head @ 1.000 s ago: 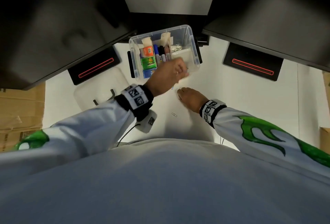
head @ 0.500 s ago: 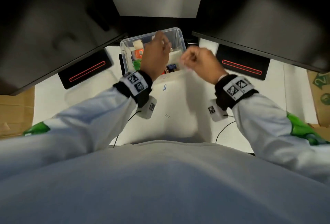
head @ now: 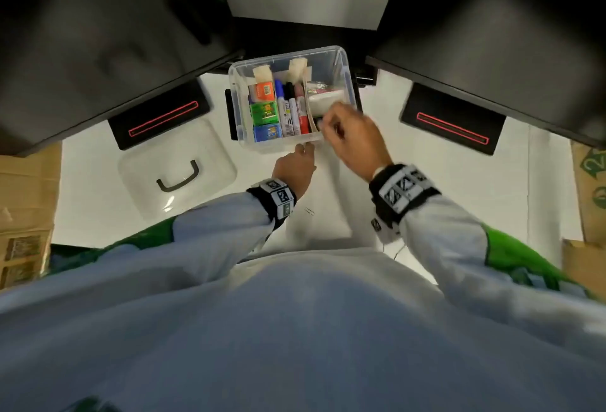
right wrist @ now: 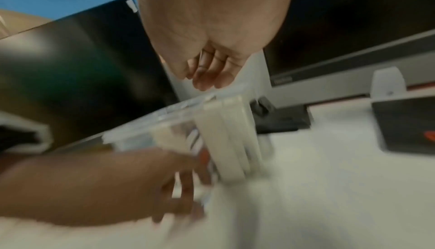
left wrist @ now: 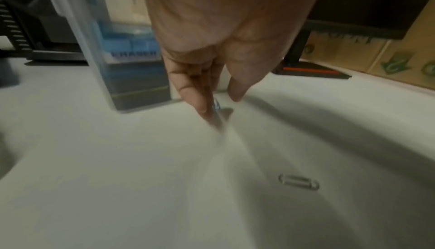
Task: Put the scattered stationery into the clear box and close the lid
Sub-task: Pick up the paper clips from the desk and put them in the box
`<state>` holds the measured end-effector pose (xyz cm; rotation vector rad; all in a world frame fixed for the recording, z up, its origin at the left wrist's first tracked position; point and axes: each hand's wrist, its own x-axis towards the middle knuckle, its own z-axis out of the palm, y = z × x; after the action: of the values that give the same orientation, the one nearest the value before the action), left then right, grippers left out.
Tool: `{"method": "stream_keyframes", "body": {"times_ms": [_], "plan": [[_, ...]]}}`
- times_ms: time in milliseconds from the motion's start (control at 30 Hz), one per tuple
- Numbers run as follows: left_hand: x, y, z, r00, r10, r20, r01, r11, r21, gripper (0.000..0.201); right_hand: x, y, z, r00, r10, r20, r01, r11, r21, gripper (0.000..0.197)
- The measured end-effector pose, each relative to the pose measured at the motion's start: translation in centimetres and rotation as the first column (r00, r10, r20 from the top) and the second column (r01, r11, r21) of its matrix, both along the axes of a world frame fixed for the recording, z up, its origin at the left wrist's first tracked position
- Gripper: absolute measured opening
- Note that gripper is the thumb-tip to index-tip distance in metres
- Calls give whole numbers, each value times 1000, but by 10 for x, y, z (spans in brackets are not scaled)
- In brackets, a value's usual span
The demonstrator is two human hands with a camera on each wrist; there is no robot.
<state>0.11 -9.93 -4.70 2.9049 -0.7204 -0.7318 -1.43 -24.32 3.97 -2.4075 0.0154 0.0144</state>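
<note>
The clear box (head: 344, 60) stands open at the back of the white table, holding erasers, markers (head: 290, 109) and white items. My left hand (head: 303, 149) is down on the table just in front of the box. Its straight fingertips (left wrist: 202, 107) touch a blue paper clip (left wrist: 217, 106), with the thumb apart. A second paper clip (left wrist: 298, 182) lies loose nearer to me, also seen as the clip (head: 309, 211) in the head view. My right hand (head: 328, 126) hovers over the box's front right corner. The right hand's fingers (right wrist: 207, 78) are loosely curled and nothing shows in them.
The box's clear lid (head: 147, 162) with its black handle lies on the table to the left. Two black monitors overhang the back, with their dark bases (head: 157, 116) on either side of the box. Cardboard boxes (head: 26, 201) flank the table.
My left hand came out from above the box and dropped to the table in front of it. My right hand moved forward over the box's front right corner.
</note>
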Motion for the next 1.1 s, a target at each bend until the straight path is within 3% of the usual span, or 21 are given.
{"method": "stream_keyframes", "body": {"times_ms": [100,233,333,467,533,600,733,833,1033,1100], "plan": [[-4,4,-13,1000,1,-21,-3,998,-65,43,-56,2,-25,966,122,-226,-141,988,-70,16],[-5,11,-16,997,28,-67,-35,993,-114,26,-89,17,-66,848,277,-453,-340,939,-62,23],[-3,23,-17,993,32,-111,-48,989,-141,23,-89,32,-90,806,330,-492,-418,905,-78,26],[-8,40,-16,987,11,-161,-36,987,-155,12,-81,42,-98,794,350,-497,-479,864,-157,11],[-11,42,-7,967,-8,-254,-49,975,-218,9,-79,42,-96,779,373,-503,-517,836,-182,8],[-13,41,10,945,-15,-326,-101,937,-335,9,-79,39,-93,791,380,-480,-511,841,-178,11],[-5,44,57,939,47,-341,-225,835,-503,12,-78,30,-87,839,337,-427,-420,901,-114,9],[5,38,85,909,121,-400,-359,715,-599,9,-77,38,-91,834,312,-455,-395,914,-97,23],[58,-14,124,947,188,-259,-319,518,-794,12,-74,56,-99,789,381,-482,-519,834,-189,11],[81,-28,123,950,211,-231,-310,541,-782,16,-72,55,-100,774,381,-506,-540,814,-212,15]]}}
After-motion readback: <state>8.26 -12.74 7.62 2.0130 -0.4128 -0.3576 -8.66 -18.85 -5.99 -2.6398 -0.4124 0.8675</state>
